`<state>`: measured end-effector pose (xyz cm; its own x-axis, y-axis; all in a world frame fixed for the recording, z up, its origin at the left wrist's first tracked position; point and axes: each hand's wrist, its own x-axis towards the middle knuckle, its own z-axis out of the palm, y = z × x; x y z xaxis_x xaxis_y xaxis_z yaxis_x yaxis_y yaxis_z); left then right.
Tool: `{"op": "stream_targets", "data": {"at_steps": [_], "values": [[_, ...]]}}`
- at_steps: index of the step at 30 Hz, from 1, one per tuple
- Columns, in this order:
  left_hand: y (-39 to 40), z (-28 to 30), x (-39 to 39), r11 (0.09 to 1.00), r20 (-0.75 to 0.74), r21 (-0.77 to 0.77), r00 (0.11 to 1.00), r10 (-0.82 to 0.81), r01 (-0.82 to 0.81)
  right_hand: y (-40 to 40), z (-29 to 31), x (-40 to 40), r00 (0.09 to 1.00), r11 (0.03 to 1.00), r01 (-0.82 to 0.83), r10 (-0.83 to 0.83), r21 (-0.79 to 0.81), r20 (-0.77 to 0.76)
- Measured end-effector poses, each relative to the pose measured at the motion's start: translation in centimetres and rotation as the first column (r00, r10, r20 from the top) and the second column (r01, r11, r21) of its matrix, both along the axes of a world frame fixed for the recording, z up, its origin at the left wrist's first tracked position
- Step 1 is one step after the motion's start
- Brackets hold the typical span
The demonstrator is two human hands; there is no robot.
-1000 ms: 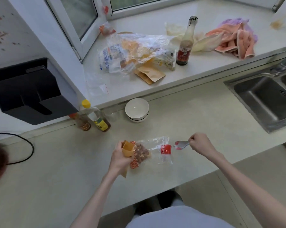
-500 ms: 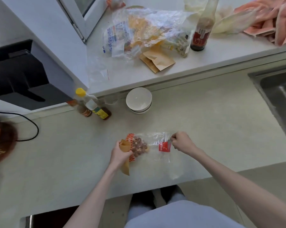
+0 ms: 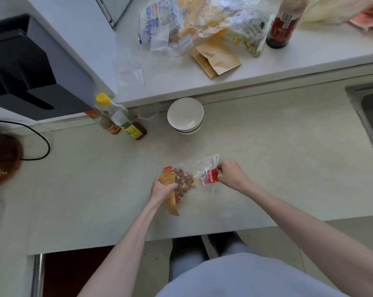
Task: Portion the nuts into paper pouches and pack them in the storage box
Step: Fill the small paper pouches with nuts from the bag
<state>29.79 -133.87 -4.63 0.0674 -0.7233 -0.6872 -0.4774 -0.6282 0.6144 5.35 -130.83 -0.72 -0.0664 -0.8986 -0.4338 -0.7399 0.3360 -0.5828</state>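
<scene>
A clear plastic bag (image 3: 206, 168) with a red label lies on the counter, and brown and pale nuts (image 3: 183, 181) fill its left end. My left hand (image 3: 159, 189) grips a brown paper pouch (image 3: 168, 181), its open mouth up beside the nuts. My right hand (image 3: 229, 174) is curled at the bag's open right end, by the red label. It holds a spoon that reaches into the bag and is almost entirely hidden. No storage box can be made out.
A white bowl (image 3: 185, 114) and oil bottles (image 3: 125, 123) stand at the back of the counter. Spare brown pouches (image 3: 217, 58), crumpled plastic bags (image 3: 192, 22) and a dark sauce bottle (image 3: 282, 24) sit on the sill. The sink (image 3: 372, 112) is at the right, a black appliance (image 3: 31, 69) at the left.
My right hand moved left with the spoon from beside the bag into its open end. The left hand kept hold of the pouch. The view tilted down and closer.
</scene>
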Motion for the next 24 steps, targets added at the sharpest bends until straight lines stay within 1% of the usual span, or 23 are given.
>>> {"op": "stream_targets", "data": {"at_steps": [3,7,10,12,14,16,20,22,24], "values": [[0.0,-0.4,0.3,0.999,-0.040,0.040,0.999,0.021,-0.020,-0.1,-0.4,0.7,0.999,1.000,-0.029,0.029,-0.013,0.042],[-0.2,-0.5,0.3,0.999,-0.061,0.030,0.998,0.024,-0.022,-0.7,-1.0,1.2,1.000,1.000,0.004,-0.004,-0.027,-0.003],[-0.3,-0.5,0.3,0.999,-0.056,0.028,0.998,0.028,-0.026,-1.1,-1.0,1.4,1.000,0.999,-0.018,0.018,-0.027,-0.002],[-0.4,-0.5,0.3,0.999,-0.067,0.040,0.998,0.016,-0.013,-1.3,-1.4,1.5,1.000,1.000,-0.012,0.012,-0.002,-0.020],[-0.5,-0.6,0.3,0.999,-0.080,0.047,0.997,0.008,-0.005,-1.4,-2.2,1.6,1.000,0.998,-0.012,0.013,0.058,-0.020],[-0.5,-0.6,0.1,0.999,-0.102,0.051,0.995,0.019,-0.014,-1.3,-2.7,1.9,1.000,0.996,-0.001,-0.001,0.093,0.017],[-0.3,-0.4,0.1,0.997,-0.125,0.072,0.992,0.029,-0.020,-1.1,-3.3,2.6,0.998,0.995,0.028,-0.034,0.099,0.060],[-0.2,-0.3,0.3,0.997,-0.142,0.071,0.989,0.035,-0.025,-1.3,-3.4,2.6,0.990,0.991,0.063,-0.076,0.115,0.115],[-0.2,-0.3,0.5,0.998,-0.147,0.064,0.989,0.024,-0.014,-1.3,-3.5,2.4,0.970,0.978,0.134,-0.162,0.158,0.180]]}}
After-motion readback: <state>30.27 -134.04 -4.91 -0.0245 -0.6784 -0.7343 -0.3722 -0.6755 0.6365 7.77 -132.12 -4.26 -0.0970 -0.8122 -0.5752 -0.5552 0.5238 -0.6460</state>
